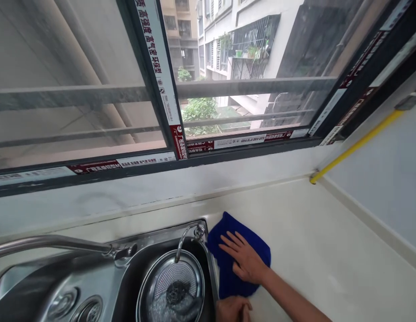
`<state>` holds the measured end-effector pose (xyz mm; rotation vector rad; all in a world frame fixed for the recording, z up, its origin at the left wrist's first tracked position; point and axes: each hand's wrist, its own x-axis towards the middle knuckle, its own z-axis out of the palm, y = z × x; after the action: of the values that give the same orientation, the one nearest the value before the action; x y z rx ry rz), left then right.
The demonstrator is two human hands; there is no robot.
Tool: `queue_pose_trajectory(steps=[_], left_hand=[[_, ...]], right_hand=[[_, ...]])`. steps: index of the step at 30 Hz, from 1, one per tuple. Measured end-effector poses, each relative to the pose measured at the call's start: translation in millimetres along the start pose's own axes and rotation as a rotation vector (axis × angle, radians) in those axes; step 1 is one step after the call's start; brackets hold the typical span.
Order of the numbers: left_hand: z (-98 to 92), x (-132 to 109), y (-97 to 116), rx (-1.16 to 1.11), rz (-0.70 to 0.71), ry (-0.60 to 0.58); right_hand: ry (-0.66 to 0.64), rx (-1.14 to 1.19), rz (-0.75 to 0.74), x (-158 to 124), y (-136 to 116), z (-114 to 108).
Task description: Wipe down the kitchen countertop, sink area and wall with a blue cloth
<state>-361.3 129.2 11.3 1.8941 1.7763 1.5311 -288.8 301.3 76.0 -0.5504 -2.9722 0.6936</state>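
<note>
Right hand (244,259) lies flat on the blue cloth (228,275), fingers (230,241) spread and pressing it to the counter (312,241) just beside the sink (127,268). Left hand (233,309) sits at the bottom edge, just below the cloth, its fingers cut off, so I cannot tell their state. A colander (171,286) rests in the sink, just left of the right fingertips.

Two hands (243,259), one blue cloth (228,277), one strainer (171,286), one faucet (60,243).

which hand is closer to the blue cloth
Right. The right hand lies flat on the blue cloth, fingers spread. The left hand is at the picture's bottom edge, just below the cloth by the sink rim.
</note>
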Motion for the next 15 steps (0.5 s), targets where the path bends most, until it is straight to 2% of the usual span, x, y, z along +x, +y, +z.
queue_pose_trajectory(steps=[5, 8, 10, 11, 13, 15], left_hand=[[-20.2, 10, 13, -0.087, 0.024, -0.148], [-25.6, 14, 19, -0.097, -0.02, -0.193], [-25.9, 15, 20, -0.098, -0.061, -0.213], [-25.1, 14, 19, -0.097, -0.08, -0.223], [-21.7, 11, 16, -0.094, -0.105, -0.242], [-16.0, 5, 10, -0.092, -0.109, -0.258]], right_hand=[[-0.096, 0.019, -0.019, -121, -9, 10], [-0.157, 0.001, 0.002, -172, -1, 11], [-0.162, -0.028, 0.015, -180, 7, 8], [-0.144, -0.045, 0.025, -176, 11, 6], [-0.079, -0.079, 0.073, -151, 18, 3], [-0.012, -0.101, 0.128, -109, 22, 0]])
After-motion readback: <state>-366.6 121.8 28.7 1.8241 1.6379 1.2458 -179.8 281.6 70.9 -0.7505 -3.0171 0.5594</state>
